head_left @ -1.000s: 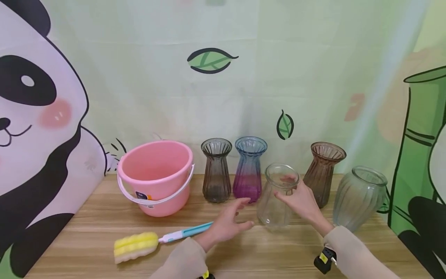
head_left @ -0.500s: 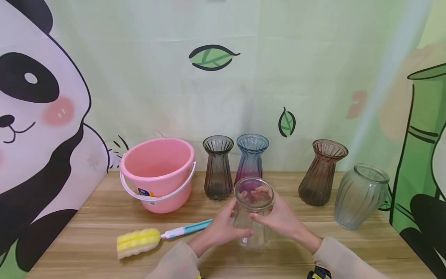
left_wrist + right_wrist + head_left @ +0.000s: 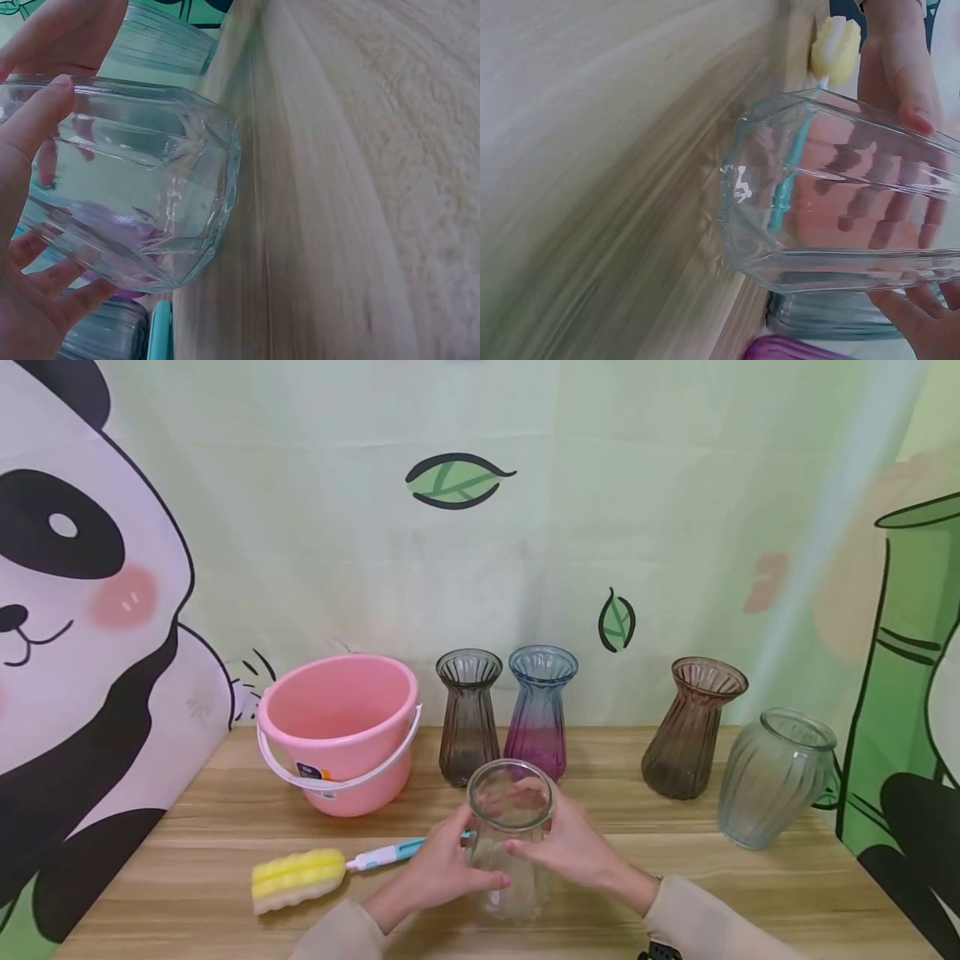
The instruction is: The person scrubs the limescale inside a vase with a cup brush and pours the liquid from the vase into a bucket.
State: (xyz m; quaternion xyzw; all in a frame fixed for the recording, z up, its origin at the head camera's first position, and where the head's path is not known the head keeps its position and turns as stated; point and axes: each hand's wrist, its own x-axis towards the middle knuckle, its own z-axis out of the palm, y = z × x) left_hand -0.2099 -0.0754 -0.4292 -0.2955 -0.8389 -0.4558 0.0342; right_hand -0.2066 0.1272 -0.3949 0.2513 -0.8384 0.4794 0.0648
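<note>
A clear glass vase (image 3: pixel 508 856) stands nearly upright between both hands in the head view, its base close over the wooden tabletop. My left hand (image 3: pixel 438 870) holds its left side, thumb in front and fingers behind. On the other side my right hand (image 3: pixel 573 847) grips it below the round rim. Through the glass in the right wrist view, the left hand's fingers show behind the vase (image 3: pixel 832 195). A bottle brush (image 3: pixel 298 878) with a yellow and white sponge head lies to the left; its teal handle runs behind the left hand.
A pink bucket (image 3: pixel 382 777) with a white handle stands at the back left. Beside it are a grey vase (image 3: pixel 468 727) and a blue-purple vase (image 3: pixel 538 718). A brown vase (image 3: pixel 686 735) and a pale bluish glass vase (image 3: pixel 772 785) stand at the right.
The right hand brought the clear vase left and nearer from beside the brown vase. The left hand, free a second ago, now holds it too.
</note>
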